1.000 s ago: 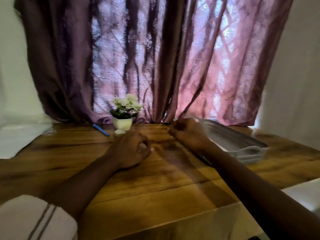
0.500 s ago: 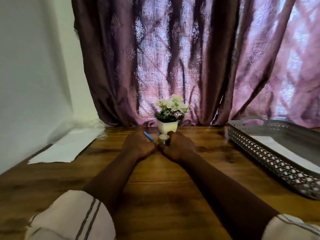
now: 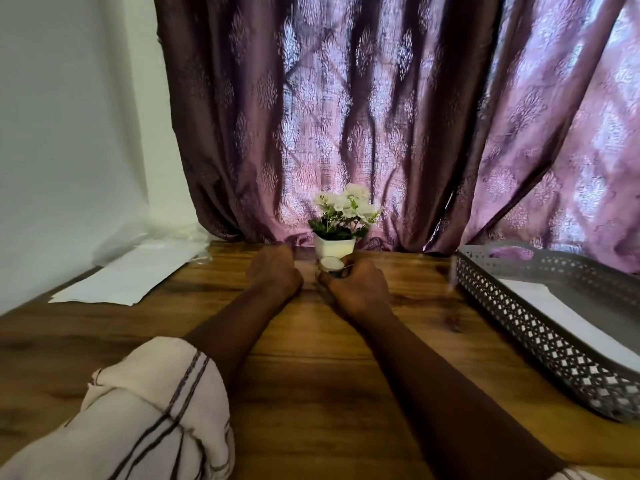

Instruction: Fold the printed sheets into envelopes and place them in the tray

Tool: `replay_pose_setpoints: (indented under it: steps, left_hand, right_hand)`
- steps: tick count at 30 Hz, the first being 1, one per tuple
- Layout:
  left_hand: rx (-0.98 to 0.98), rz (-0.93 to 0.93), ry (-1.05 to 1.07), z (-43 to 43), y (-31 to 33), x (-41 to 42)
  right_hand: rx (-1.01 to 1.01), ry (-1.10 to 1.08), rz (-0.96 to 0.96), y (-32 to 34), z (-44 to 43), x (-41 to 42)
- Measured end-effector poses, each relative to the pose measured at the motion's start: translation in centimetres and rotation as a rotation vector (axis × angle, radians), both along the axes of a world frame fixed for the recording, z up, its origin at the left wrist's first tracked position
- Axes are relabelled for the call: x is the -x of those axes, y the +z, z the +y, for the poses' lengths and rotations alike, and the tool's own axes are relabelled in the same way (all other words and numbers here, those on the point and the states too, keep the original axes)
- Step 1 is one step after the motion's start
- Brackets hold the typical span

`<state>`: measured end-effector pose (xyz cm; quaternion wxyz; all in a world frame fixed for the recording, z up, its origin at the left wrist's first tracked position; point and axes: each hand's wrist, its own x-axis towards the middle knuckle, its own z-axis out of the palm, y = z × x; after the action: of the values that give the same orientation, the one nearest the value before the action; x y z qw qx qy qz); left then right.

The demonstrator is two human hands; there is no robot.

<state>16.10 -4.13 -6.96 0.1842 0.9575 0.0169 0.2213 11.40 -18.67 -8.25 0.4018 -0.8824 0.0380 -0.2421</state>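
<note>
A: Where are the hands rn?
B: Both out over the table (image 3: pixel 311 382), near its far edge, close together but not touching. Left hand (image 3: pixel 275 273) is curled w/ fingers folded under, back of hand facing up. Can't tell if anything's in it.
A: And the right?
B: Right hand (image 3: pixel 356 289) is wrapped round a small white-topped container (image 3: pixel 330 264), thumb side toward the left hand. The container sits just in front of the flower pot (image 3: pixel 334 245), white pot w/ white flowers, right at the far edge against the curtain (image 3: pixel 346 116).
A: Paper?
B: Stack of white sheets (image 3: pixel 128 277) lies flat at the far-left corner of the table, by the wall, well apart from both hands. Nobody's touching it.
A: Tray?
B: Grey perforated tray (image 3: pixel 540 344) along the right edge, running from the far edge toward the near-right corner. One white folded piece (image 3: pixel 568 313) lies inside on the tray floor; can't say for sure it's an envelope.
A: Anything else?
B: Striped cream sleeve (image 3: pixel 152 410) rolled up on the left arm, bottom left. Bit of the same fabric at the right arm, bottom edge.
</note>
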Motion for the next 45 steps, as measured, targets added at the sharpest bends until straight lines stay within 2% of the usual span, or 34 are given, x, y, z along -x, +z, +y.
replay_pose_setpoints:
  steps: [4, 7, 9, 12, 14, 18, 20, 23, 27, 31, 33, 40, 45]
  left_hand:
    - [0.099, 0.052, 0.002, 1.3, 0.8, 1.5]
    - [0.154, 0.071, -0.035, 1.8, 0.9, 3.2]
    - [0.229, 0.100, -0.075, 2.0, 1.1, 4.2]
    - [0.504, 0.162, -0.166, 2.0, 0.3, 6.0]
    - [0.757, 0.200, -0.298, 1.0, 0.0, 8.2]
    - [0.991, 0.222, -0.538, -3.5, 0.6, 14.0]
    - [0.971, 0.243, -0.612, -6.1, 0.8, 16.9]
    - [0.863, 0.262, -0.657, -9.5, 0.4, 19.6]
    - [0.683, 0.245, -0.669, -13.2, -0.4, 21.0]
    - [0.390, 0.113, -0.630, -15.6, -0.8, 20.9]
    - [0.321, 0.081, -0.596, -16.5, -1.3, 20.5]
    - [0.249, 0.029, -0.598, -17.3, -2.6, 20.2]
    - [0.313, 0.063, -0.705, -16.2, -2.0, 21.2]
  right_hand:
    - [-0.216, 0.031, -0.023, 0.4, -0.3, 2.4]
    - [-0.458, 0.095, -0.034, 0.7, -0.5, 5.1]
    - [-0.515, 0.055, -0.034, 0.7, -0.7, 7.2]
    - [-0.614, 0.064, 0.021, 1.0, -2.0, 11.8]
    - [-0.519, 0.032, 0.023, 1.1, -4.1, 14.8]
    - [-0.026, -0.170, -0.043, 1.8, -10.4, 19.5]
    - [0.072, -0.222, -0.037, 1.9, -13.3, 21.7]
    - [0.117, -0.263, 0.000, 1.1, -16.1, 23.6]
    - [0.065, -0.308, 0.017, -0.9, -17.5, 24.4]
    - [0.071, -0.320, -0.003, -1.7, -17.7, 23.8]
    - [0.119, -0.326, 0.000, -1.8, -17.5, 23.5]
    - [0.321, -0.399, -0.008, -2.4, -17.6, 23.0]
    - [0.291, -0.365, 0.002, -1.9, -17.1, 23.7]
